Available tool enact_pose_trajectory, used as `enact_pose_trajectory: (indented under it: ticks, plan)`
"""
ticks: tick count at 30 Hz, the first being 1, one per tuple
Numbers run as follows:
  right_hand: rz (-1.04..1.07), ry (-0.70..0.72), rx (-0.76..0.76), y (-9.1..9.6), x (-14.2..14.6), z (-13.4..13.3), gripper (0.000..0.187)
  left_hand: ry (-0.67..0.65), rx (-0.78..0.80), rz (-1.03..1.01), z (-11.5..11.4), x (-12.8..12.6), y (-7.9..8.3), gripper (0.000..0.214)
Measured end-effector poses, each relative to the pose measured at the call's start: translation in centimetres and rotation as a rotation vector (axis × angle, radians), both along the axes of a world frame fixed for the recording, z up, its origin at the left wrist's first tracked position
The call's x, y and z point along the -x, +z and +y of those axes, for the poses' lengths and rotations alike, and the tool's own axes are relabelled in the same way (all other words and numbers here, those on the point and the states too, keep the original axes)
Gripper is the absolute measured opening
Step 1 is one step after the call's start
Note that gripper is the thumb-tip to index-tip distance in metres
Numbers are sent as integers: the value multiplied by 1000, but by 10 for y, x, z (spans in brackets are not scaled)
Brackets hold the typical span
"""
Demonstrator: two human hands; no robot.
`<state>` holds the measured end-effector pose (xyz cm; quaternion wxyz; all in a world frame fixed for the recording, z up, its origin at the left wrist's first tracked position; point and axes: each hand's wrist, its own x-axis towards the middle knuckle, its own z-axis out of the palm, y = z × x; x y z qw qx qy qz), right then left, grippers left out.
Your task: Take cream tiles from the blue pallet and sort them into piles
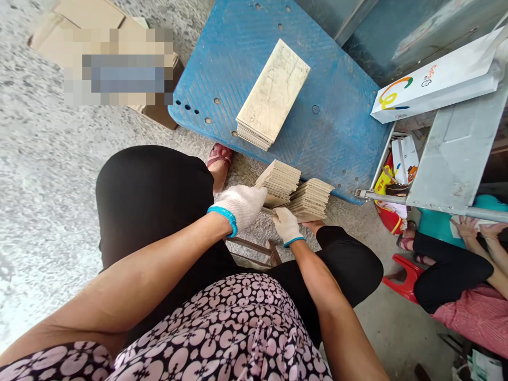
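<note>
Where hands (262, 211) grip: blue pallet (341, 127) beyond.

Even, bright daylight, soft shadows only; no harsh glare beyond the pale concrete floor (35, 174) washing out far left of the gloved fingers. Wide-angle bending at the edges. A pixelated patch masks the cardboard box (119, 66) above-left of the fingers; focus is sharp elsewhere.

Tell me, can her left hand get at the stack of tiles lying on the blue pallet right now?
Probably not at once: the left hand is gripping a bundle of tiles by the knees. The stack on the blue pallet lies open, nothing across the way.
</note>
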<state>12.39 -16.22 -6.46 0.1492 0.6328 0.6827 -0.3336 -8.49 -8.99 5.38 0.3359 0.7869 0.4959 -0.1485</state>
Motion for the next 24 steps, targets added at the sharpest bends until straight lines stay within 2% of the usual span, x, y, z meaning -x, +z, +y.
enact_pose_trajectory:
  ticks: [8, 15, 19, 24]
  plan:
    - [-11, -31, -25, 0, 3, 1, 27, -26, 26, 22, 1, -4, -1, 27]
    - [77, -209, -154, 2, 0, 1, 31, -77, 41, 26, 2, -8, 0, 29]
    - [106, -309, -259, 17, -3, -1, 31, -76, 67, 1, 4, -8, -3, 30]
    - [118, -427, -361, 48, -12, 6, 30, -109, 67, -20, 5, -9, -4, 31]
